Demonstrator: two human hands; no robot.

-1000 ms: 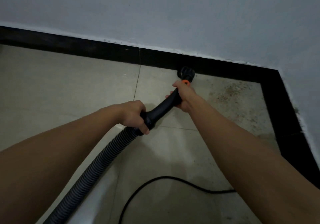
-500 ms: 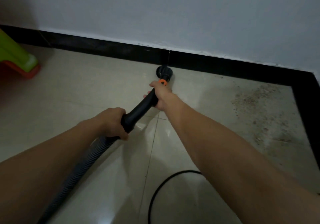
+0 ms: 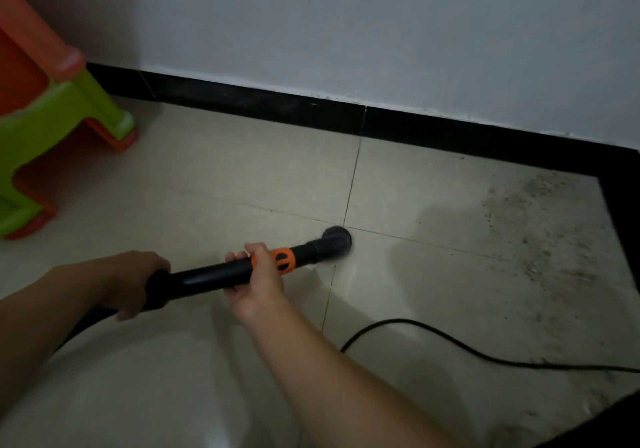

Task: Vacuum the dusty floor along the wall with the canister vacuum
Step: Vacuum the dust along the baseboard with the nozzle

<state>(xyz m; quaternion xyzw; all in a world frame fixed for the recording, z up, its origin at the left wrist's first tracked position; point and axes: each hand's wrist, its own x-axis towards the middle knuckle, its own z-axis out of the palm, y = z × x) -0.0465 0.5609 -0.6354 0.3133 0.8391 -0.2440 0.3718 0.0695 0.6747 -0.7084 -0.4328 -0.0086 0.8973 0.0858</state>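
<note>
A black vacuum wand (image 3: 211, 276) with an orange collar (image 3: 284, 259) lies nearly level across the middle of the head view. Its round nozzle (image 3: 337, 238) sits on the beige tile floor (image 3: 242, 177) at a grout crossing, well away from the black skirting (image 3: 277, 108). My left hand (image 3: 136, 283) grips the wand's rear end where the hose joins. My right hand (image 3: 258, 279) grips the wand just behind the orange collar. A patch of brown dust (image 3: 540, 233) covers the floor at the right, near the corner. The canister is out of view.
A green and orange plastic stool (image 3: 52, 115) stands at the left by the wall. A black power cord (image 3: 450, 342) curves over the floor at the lower right. The grey wall (image 3: 346, 32) runs along the back and meets a second skirting (image 3: 623, 226) at the right.
The nozzle has pulled back from the skirting towards me, to the grout crossing. The wand now lies flatter and points right. The view has swung left, showing more of the stool.
</note>
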